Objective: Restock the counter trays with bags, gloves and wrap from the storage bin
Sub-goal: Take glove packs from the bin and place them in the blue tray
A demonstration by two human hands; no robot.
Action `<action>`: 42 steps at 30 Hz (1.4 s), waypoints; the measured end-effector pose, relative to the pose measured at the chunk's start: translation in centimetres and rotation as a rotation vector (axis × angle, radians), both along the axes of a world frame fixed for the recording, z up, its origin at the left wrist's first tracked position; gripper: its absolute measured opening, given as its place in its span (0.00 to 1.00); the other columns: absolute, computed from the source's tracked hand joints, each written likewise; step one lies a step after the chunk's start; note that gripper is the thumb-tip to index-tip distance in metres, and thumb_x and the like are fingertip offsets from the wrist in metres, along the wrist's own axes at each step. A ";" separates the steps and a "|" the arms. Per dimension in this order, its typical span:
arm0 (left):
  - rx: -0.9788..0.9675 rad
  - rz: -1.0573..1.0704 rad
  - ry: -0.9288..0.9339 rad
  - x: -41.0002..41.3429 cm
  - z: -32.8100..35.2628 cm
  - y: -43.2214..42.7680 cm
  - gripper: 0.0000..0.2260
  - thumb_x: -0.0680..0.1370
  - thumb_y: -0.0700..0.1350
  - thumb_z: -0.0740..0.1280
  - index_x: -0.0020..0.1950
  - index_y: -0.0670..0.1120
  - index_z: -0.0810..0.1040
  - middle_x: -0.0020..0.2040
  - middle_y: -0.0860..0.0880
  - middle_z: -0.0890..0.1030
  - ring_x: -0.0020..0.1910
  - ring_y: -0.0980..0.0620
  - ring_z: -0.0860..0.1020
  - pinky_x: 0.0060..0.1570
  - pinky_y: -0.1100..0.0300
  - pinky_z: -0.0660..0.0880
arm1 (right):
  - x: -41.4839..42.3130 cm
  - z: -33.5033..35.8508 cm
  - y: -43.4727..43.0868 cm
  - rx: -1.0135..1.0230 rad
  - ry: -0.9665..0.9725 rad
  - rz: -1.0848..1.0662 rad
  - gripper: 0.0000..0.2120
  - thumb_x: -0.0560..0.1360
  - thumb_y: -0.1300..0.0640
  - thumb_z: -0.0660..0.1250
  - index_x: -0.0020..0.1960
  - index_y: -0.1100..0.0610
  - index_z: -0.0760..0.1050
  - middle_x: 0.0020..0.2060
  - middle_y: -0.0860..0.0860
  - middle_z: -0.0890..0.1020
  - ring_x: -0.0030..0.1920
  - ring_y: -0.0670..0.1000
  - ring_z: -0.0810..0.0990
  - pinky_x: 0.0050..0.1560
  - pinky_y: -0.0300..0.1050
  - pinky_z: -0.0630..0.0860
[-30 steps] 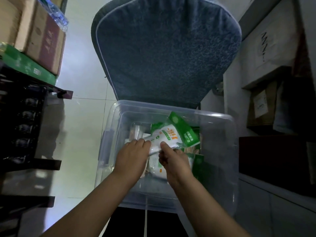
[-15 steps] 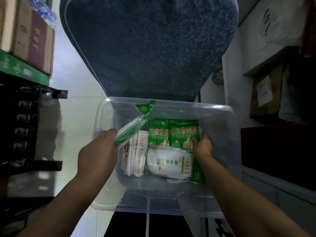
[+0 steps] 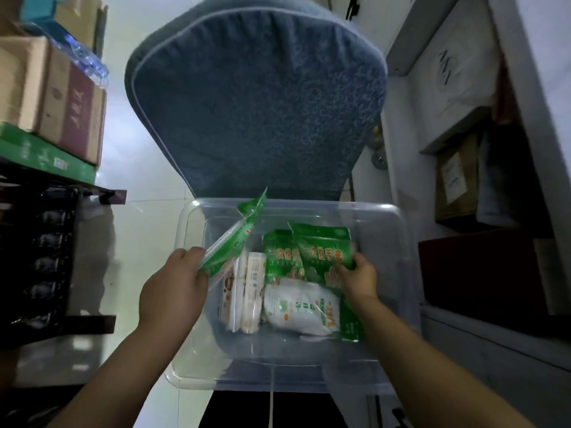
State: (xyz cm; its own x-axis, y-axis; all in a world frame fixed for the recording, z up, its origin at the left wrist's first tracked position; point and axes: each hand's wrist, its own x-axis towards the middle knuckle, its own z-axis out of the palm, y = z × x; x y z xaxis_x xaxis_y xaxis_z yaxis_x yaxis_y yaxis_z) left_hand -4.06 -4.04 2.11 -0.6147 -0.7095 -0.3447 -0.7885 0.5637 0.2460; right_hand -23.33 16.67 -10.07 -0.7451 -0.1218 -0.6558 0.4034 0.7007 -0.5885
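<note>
Arms: two bare forearms reach forward from the bottom edge, one on each side of the bin
Bin: clear plastic storage bin [image 3: 398,242], lid off, its near rim lowest in the view
Left hand: left hand [image 3: 173,288] at the bin's left wall, fingers clamped on the lower end of a green packet [image 3: 230,248]; the packet slants up and away, its top above the far rim
Right hand: right hand [image 3: 360,278] inside the bin at the right, fingers closed on the edge of a green glove pack [image 3: 324,251] tilted upward
Near contents: white pouch [image 3: 298,305] lying flat on the bin floor, green print on it; two pale rolls [image 3: 247,291] lying beside it on the left
Far contents: second green glove pack [image 3: 279,253] just left of the held one, touching it
Beyond the bin: blue cushion [image 3: 256,103] filling the middle
Left side: cardboard boxes [image 3: 52,97] on a dark shelf [image 3: 61,193]
Right side: brown box [image 3: 457,177] among stored things, dim
</note>
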 end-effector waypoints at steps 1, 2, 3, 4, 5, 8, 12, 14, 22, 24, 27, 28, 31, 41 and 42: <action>0.010 0.005 0.022 0.0 0.7 -0.1 0.07 0.73 0.38 0.63 0.50 0.46 0.74 0.43 0.45 0.75 0.38 0.41 0.76 0.31 0.55 0.70 | 0.2 1.5 0.5 -0.044 0.010 -0.012 0.07 0.72 0.63 0.69 0.42 0.51 0.76 0.42 0.54 0.83 0.45 0.55 0.82 0.50 0.57 0.80; 0.015 0.009 0.047 -0.1 1.4 -0.1 0.06 0.73 0.38 0.63 0.48 0.46 0.74 0.42 0.45 0.75 0.38 0.41 0.76 0.31 0.55 0.70 | 0.4 3.2 0.8 -0.080 0.026 -0.021 0.07 0.72 0.61 0.69 0.41 0.50 0.75 0.40 0.53 0.83 0.44 0.55 0.82 0.48 0.57 0.80; 0.014 0.011 0.072 -0.2 2.3 -0.2 0.04 0.72 0.38 0.63 0.46 0.46 0.74 0.40 0.45 0.75 0.37 0.41 0.76 0.30 0.56 0.68 | 0.5 5.0 1.2 -0.116 0.052 -0.031 0.07 0.73 0.60 0.69 0.40 0.49 0.75 0.39 0.52 0.84 0.43 0.54 0.83 0.45 0.55 0.81; 0.010 0.009 0.095 -0.3 3.1 -0.3 0.04 0.72 0.38 0.63 0.45 0.45 0.74 0.40 0.45 0.75 0.37 0.41 0.76 0.30 0.57 0.66 | 0.6 6.9 1.4 -0.150 0.091 -0.047 0.07 0.72 0.60 0.69 0.39 0.49 0.76 0.38 0.52 0.84 0.41 0.52 0.83 0.41 0.51 0.81; 0.002 0.005 0.118 -0.4 4.0 -0.3 0.04 0.72 0.38 0.63 0.45 0.45 0.74 0.40 0.44 0.77 0.36 0.41 0.76 0.30 0.57 0.65 | 0.6 8.9 1.6 -0.182 0.146 -0.065 0.08 0.72 0.60 0.70 0.38 0.49 0.76 0.36 0.51 0.83 0.38 0.50 0.82 0.37 0.46 0.80; 0.005 0.017 0.220 -0.8 7.2 -0.5 0.08 0.73 0.39 0.64 0.51 0.45 0.76 0.44 0.42 0.81 0.39 0.41 0.77 0.32 0.57 0.66 | 0.8 15.3 1.6 -0.256 0.317 -0.109 0.10 0.71 0.63 0.70 0.36 0.50 0.76 0.32 0.45 0.81 0.33 0.41 0.80 0.32 0.32 0.75; 0.184 0.064 0.399 -1.6 12.0 -0.9 0.07 0.73 0.39 0.64 0.50 0.46 0.76 0.43 0.41 0.81 0.40 0.41 0.77 0.38 0.53 0.74 | 1.5 23.0 1.5 -0.372 0.494 -0.185 0.07 0.72 0.60 0.70 0.37 0.52 0.77 0.33 0.49 0.82 0.34 0.46 0.80 0.34 0.38 0.76; 0.285 0.068 0.524 -2.0 14.6 -1.1 0.07 0.73 0.39 0.66 0.50 0.46 0.75 0.43 0.42 0.81 0.42 0.42 0.78 0.42 0.51 0.75 | 2.1 26.1 1.4 -0.440 0.539 -0.250 0.04 0.73 0.59 0.70 0.39 0.52 0.78 0.36 0.51 0.84 0.38 0.51 0.83 0.38 0.46 0.79; 0.605 -0.123 0.836 -3.6 22.2 1.0 0.11 0.74 0.39 0.68 0.48 0.55 0.73 0.41 0.57 0.81 0.40 0.61 0.79 0.35 0.62 0.72 | 4.6 33.6 3.0 -0.633 0.428 -0.483 0.07 0.76 0.56 0.65 0.43 0.56 0.80 0.39 0.60 0.85 0.39 0.59 0.85 0.41 0.55 0.83; 0.741 -0.188 0.803 -4.2 22.5 2.5 0.10 0.75 0.38 0.67 0.49 0.53 0.75 0.42 0.54 0.83 0.40 0.59 0.81 0.36 0.63 0.75 | 5.4 34.6 3.8 -0.721 0.305 -0.552 0.08 0.77 0.56 0.64 0.44 0.57 0.80 0.40 0.60 0.86 0.41 0.62 0.85 0.44 0.59 0.82; 0.895 -0.287 0.764 -5.0 22.4 5.3 0.09 0.76 0.37 0.66 0.48 0.51 0.75 0.42 0.52 0.83 0.42 0.56 0.81 0.36 0.69 0.75 | 6.5 35.9 4.9 -0.842 0.197 -0.667 0.09 0.78 0.59 0.62 0.43 0.61 0.77 0.34 0.59 0.85 0.34 0.57 0.84 0.34 0.51 0.82; 0.926 -0.314 0.743 -5.3 22.4 6.2 0.09 0.76 0.38 0.65 0.49 0.52 0.74 0.44 0.53 0.83 0.43 0.56 0.80 0.35 0.70 0.74 | 6.8 36.2 5.4 -0.867 0.185 -0.697 0.09 0.78 0.59 0.62 0.42 0.61 0.76 0.31 0.58 0.85 0.31 0.56 0.84 0.30 0.48 0.80; 1.029 -0.421 0.669 -6.0 22.7 9.1 0.12 0.78 0.39 0.64 0.55 0.56 0.71 0.51 0.55 0.81 0.50 0.59 0.78 0.39 0.70 0.73 | 7.8 37.1 7.3 -0.875 0.202 -0.740 0.09 0.78 0.58 0.61 0.43 0.62 0.76 0.34 0.60 0.84 0.32 0.57 0.83 0.31 0.47 0.80; 1.197 -0.555 0.737 -8.1 25.1 21.5 0.29 0.76 0.31 0.62 0.68 0.58 0.60 0.57 0.51 0.76 0.54 0.53 0.76 0.52 0.59 0.75 | 11.5 39.3 18.4 -0.774 0.395 -0.669 0.17 0.75 0.49 0.64 0.60 0.56 0.73 0.54 0.58 0.82 0.53 0.58 0.82 0.55 0.56 0.78; 1.187 -0.570 0.737 -8.3 25.4 23.1 0.28 0.76 0.32 0.62 0.67 0.57 0.61 0.57 0.50 0.76 0.54 0.52 0.77 0.52 0.57 0.75 | 12.0 39.5 19.8 -0.745 0.442 -0.653 0.17 0.74 0.53 0.67 0.61 0.56 0.71 0.54 0.57 0.82 0.52 0.56 0.82 0.53 0.53 0.79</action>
